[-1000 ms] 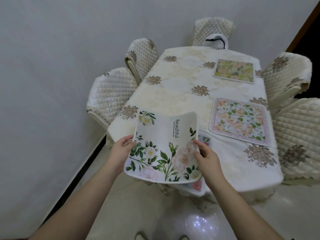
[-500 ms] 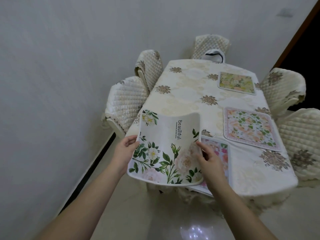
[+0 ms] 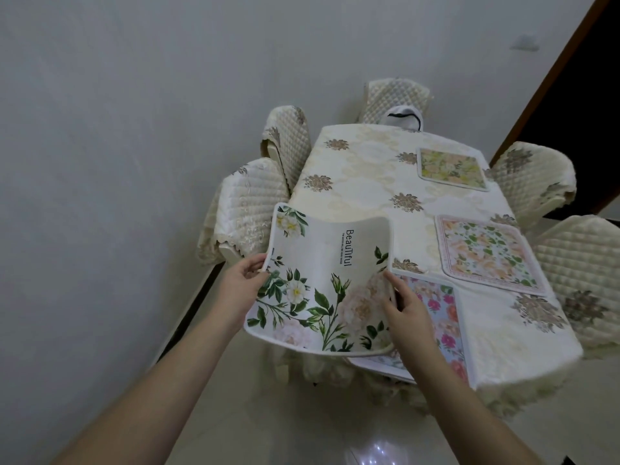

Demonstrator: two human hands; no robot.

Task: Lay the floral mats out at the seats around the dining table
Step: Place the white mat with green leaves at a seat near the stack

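A white mat [image 3: 327, 283] printed with green leaves, pale roses and the word "Beautiful" sags between my hands above the table's near left corner. My left hand [image 3: 240, 288] grips its left edge and my right hand [image 3: 407, 310] grips its right edge. Beneath it, a mat with pink and red flowers on pale blue [image 3: 443, 317] lies at the near end of the dining table [image 3: 365, 182]. Along the right side lie a pink-bordered mat with orange flowers [image 3: 486, 253] and, farther back, a yellow-green one [image 3: 451, 169].
Quilted cream chairs stand round the table: two on the left [image 3: 248, 203], one at the far end [image 3: 396, 99], two on the right [image 3: 533, 179]. A white bag with a black cord [image 3: 402, 117] sits at the far end. A grey wall runs close along the left.
The view has drawn nearer to the table's near end and shifted, so more of the blue pink-flowered mat shows. Both hands keep the same hold on the white mat.
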